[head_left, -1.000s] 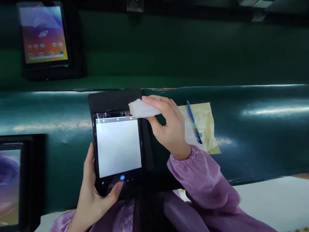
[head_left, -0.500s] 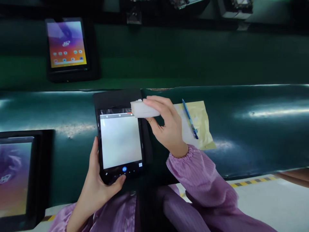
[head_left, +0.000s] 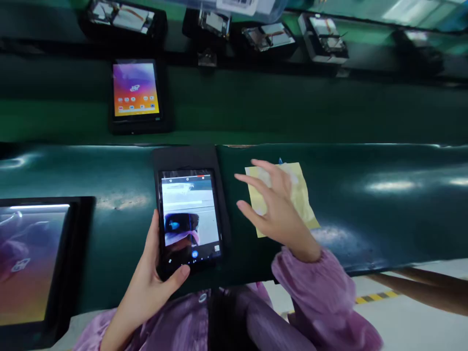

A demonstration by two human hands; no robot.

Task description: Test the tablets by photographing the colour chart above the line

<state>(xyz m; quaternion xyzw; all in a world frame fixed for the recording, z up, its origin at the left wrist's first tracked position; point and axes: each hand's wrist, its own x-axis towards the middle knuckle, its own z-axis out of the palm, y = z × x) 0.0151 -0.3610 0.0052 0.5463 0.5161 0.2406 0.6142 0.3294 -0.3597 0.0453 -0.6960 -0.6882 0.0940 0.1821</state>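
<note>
Gripping tablet (head_left: 190, 217), left hand (head_left: 151, 282); right hand (head_left: 280, 209) spread, blurred, over yellow sheet (head_left: 302, 195).

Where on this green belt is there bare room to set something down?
Bare belt runs right of the yellow sheet to the picture's edge. A smaller patch lies between the held tablet and the tablet at the left edge. It is crowded in the middle: left hand on the held tablet, right hand open over the sheet.
</note>
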